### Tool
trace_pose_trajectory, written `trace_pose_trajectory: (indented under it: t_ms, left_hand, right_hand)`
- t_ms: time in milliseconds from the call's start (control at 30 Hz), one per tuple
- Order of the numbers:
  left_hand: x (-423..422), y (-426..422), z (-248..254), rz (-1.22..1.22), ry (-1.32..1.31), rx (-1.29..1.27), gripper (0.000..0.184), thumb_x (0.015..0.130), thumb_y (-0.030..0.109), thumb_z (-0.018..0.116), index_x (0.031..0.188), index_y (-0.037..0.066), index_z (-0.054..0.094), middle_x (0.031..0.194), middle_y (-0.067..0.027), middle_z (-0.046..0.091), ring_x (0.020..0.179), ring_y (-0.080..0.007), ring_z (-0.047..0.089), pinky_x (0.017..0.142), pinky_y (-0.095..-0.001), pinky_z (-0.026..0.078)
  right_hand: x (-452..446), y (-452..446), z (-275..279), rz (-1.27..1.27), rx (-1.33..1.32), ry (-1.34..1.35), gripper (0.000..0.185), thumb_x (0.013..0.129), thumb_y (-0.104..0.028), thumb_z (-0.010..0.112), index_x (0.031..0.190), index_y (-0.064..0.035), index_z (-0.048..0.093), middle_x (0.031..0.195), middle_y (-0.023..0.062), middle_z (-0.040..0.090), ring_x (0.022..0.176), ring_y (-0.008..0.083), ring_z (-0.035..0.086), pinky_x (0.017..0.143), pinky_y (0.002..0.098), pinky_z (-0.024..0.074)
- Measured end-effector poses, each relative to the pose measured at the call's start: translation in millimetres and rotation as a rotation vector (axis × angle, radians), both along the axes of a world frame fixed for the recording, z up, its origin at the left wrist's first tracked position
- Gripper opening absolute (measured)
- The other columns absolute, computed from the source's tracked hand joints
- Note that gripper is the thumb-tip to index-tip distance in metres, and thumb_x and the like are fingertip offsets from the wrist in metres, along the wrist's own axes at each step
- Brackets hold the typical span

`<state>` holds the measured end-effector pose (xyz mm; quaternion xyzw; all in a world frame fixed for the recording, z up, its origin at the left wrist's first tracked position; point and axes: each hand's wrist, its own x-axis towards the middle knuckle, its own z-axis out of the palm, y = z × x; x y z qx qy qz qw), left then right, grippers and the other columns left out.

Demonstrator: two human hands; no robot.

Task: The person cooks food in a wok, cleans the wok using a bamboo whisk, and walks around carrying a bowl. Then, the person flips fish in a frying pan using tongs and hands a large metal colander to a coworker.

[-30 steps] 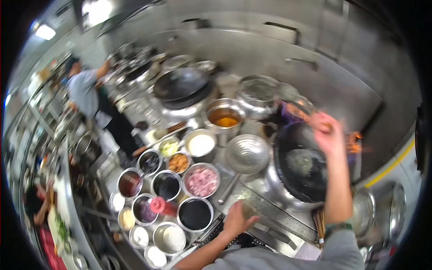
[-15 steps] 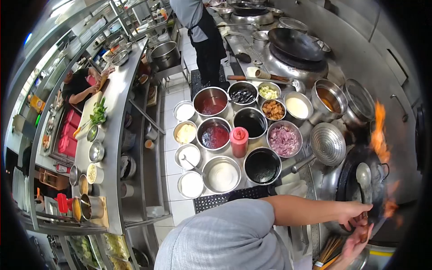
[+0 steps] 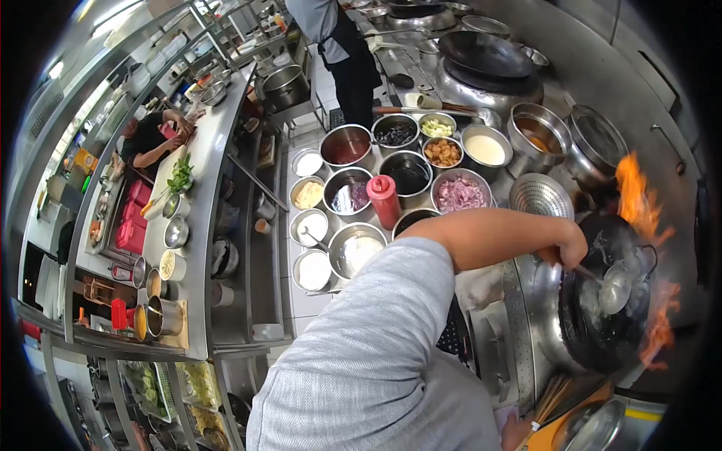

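Note:
My left hand is closed round the handle of a metal ladle, at the end of the grey-sleeved arm crossing the view. The ladle's bowl is inside a black wok, whose inner surface looks wet. Orange flames rise along the wok's far side. Only part of my right hand shows at the bottom edge, beside the bound end of a bamboo brush; its fingers cannot be made out.
Metal pots of sauces and chopped food, a red squeeze bottle and a perforated strainer lie left of the wok. A co-worker in a black apron stands farther off. Another person works behind the left counter.
The hands, close together half a second ago, are now apart. My left hand has moved up with the ladle, and my right hand has dropped to the brush. The squeeze bottle appears farther up and left.

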<state>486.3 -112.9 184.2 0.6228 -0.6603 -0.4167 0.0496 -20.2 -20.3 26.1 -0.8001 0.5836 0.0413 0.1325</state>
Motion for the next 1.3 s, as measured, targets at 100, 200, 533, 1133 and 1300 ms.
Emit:
trace_pose_trajectory:
  t_ms: [100, 200, 533, 1133, 1300]
  left_hand:
    - [-7, 35, 21, -0.017, -0.525, -0.356, 0.027, 0.085, 0.023, 0.059, 0.101, 0.009, 0.075, 0.100, -0.0145, 0.072, 0.095, -0.0324, 0.069, 0.081, -0.0464, 0.055]
    - [12, 29, -15, 0.070, -0.440, -0.446, 0.027, 0.087, 0.031, 0.061, 0.099, 0.012, 0.074, 0.098, -0.0136, 0.073, 0.092, -0.0302, 0.070, 0.078, -0.0458, 0.056]
    - [3, 16, 22, -0.050, -0.465, -0.419, 0.032, 0.093, 0.030, 0.059, 0.107, 0.002, 0.068, 0.097, -0.0261, 0.068, 0.096, -0.0424, 0.065, 0.086, -0.0504, 0.050]
    - [-7, 22, 45, -0.019, -0.564, -0.481, 0.039, 0.097, 0.037, 0.051, 0.109, 0.003, 0.067, 0.103, -0.0251, 0.068, 0.100, -0.0430, 0.064, 0.087, -0.0516, 0.051]
    - [-10, 19, 58, -0.016, -0.569, -0.443, 0.039, 0.096, 0.037, 0.053, 0.104, 0.004, 0.070, 0.102, -0.0264, 0.067, 0.101, -0.0428, 0.064, 0.089, -0.0515, 0.049]
  right_hand:
    - [13, -2, 24, 0.024, 0.009, -0.018, 0.058, 0.087, -0.030, 0.067, 0.129, 0.0090, 0.054, 0.126, 0.0313, 0.059, 0.121, 0.0456, 0.054, 0.103, 0.0454, 0.0425]
    - [20, 17, 50, -0.147, -0.077, -0.502, 0.057, 0.088, -0.028, 0.069, 0.132, 0.0049, 0.055, 0.110, 0.0327, 0.064, 0.106, 0.0362, 0.065, 0.091, 0.0410, 0.0495]
    - [-9, 29, 91, -0.524, -0.130, 0.013, 0.057, 0.081, -0.027, 0.074, 0.130, -0.0035, 0.056, 0.123, 0.0221, 0.055, 0.116, 0.0382, 0.056, 0.096, 0.0467, 0.0491]
    - [28, -19, 194, -0.462, 0.528, -1.444, 0.067, 0.095, -0.031, 0.065, 0.149, -0.0082, 0.032, 0.110, 0.0111, 0.063, 0.088, 0.0180, 0.065, 0.065, 0.0338, 0.0573]
    - [115, -113, 197, -0.150, 0.252, -1.019, 0.060, 0.093, -0.026, 0.064, 0.145, -0.0051, 0.042, 0.117, 0.0149, 0.064, 0.090, 0.0230, 0.066, 0.077, 0.0356, 0.0558]
